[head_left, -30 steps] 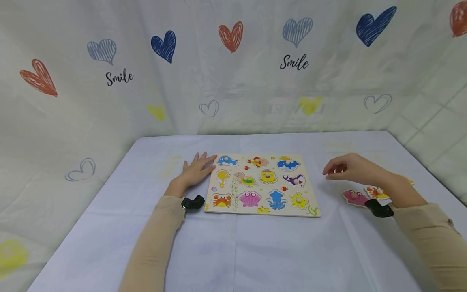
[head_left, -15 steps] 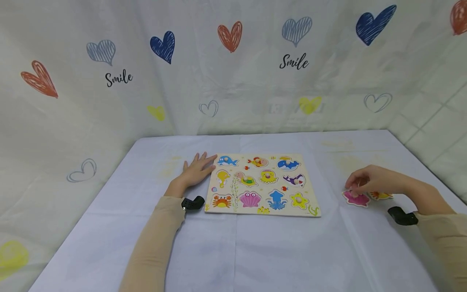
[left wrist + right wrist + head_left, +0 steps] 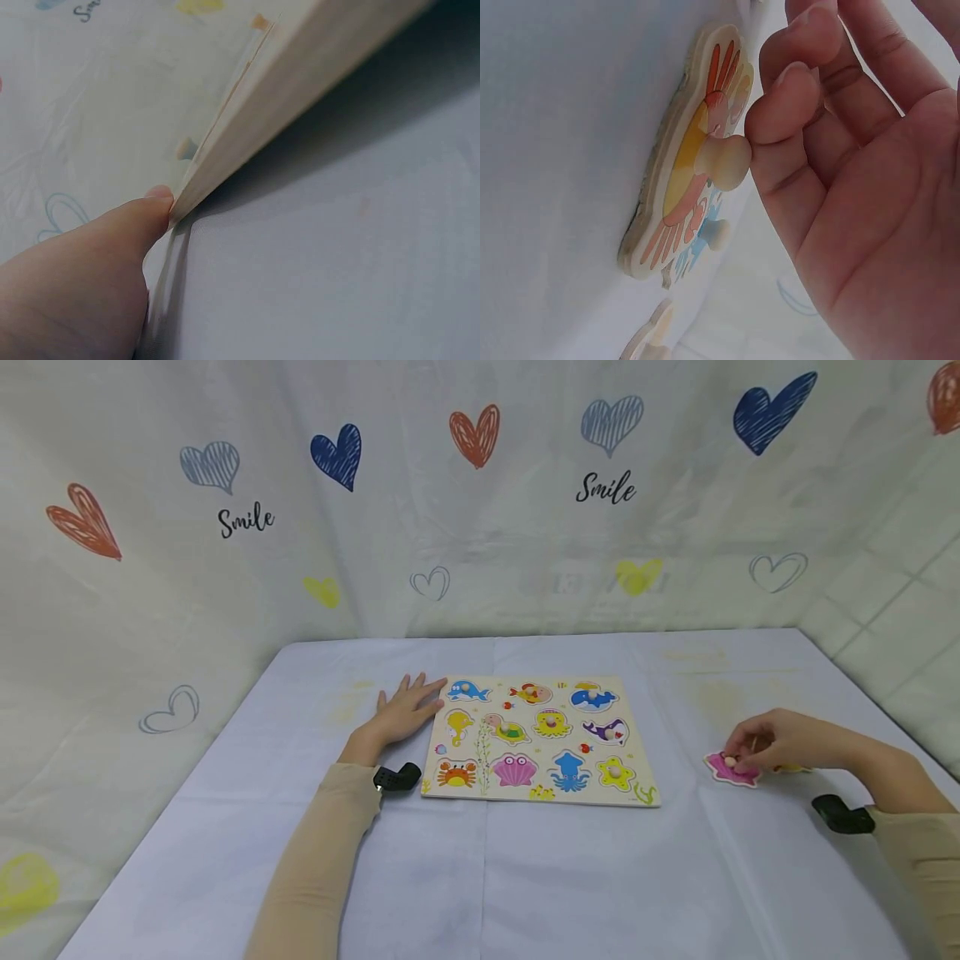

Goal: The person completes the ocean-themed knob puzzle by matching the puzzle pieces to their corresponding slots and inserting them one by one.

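Pinching a pink piece's [image 3: 731,770] round wooden knob, right hand [image 3: 780,742].

Orange piece [image 3: 789,767] mostly behind the right hand [image 3: 780,742]; puzzle board [image 3: 300,97] cut off in the left wrist view.

We see a board [image 3: 540,739] of pale wood — its bare edge [image 3: 300,97] smooth and matt, its face printed in bright matt colours. The loose pieces, a pink one [image 3: 731,770] and an orange one [image 3: 686,195], are painted wood with plain round wooden pegs [image 3: 724,161]. The table [image 3: 525,877] wears smooth matt cloth — faintly creased. The sleeves [image 3: 315,868] look like soft knit.
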{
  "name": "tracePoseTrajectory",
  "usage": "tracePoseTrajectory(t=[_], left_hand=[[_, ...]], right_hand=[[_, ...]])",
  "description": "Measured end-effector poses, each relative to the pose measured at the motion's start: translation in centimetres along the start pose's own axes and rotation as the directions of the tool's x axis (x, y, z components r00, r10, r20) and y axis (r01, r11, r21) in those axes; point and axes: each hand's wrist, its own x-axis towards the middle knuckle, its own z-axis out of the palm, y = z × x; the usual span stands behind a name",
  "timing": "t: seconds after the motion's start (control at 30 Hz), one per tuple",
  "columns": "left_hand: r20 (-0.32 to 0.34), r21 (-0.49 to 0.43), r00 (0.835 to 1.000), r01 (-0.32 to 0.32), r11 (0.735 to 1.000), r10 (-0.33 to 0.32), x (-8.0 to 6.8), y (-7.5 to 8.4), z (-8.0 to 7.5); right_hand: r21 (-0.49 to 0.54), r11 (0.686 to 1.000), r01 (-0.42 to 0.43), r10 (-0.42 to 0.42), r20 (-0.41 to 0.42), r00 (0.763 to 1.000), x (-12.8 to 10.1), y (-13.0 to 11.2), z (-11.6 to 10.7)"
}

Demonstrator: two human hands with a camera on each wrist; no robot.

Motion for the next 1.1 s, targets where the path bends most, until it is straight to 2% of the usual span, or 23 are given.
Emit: tracePoseTrajectory(t=[0.37, 0.57, 0.93, 1.1], left_hand=[[-0.002, -0.003, 1.000, -0.001, 1.000, 0.001, 0.2, 0.0, 0.1], [-0.004, 0.000, 1.000, -0.005, 1.000, 0.005, 0.2, 0.0, 0.0], [-0.005, -0.005, 1.000, -0.002, 1.000, 0.002, 0.1, -0.1, 0.0], [-0.004, -0.006, 1.000, -0.002, 1.000, 0.002, 0.1, 0.0, 0.1]], right_hand=[[-0.027, 1.000, -0.013, 0.012, -0.030, 0.999, 0.0, -0.4, 0.4], [-0.035, 0.999, 0.009, -0.011, -0.052, 0.999, 0.0, -0.8, 0.7], [-0.174, 0.983, -0.049, 0.024, -0.141, 0.990, 0.8, -4.8, 0.4], [-0.206, 0.977, -0.050, 0.018, -0.152, 0.988, 1.5, -6.4, 0.7]])
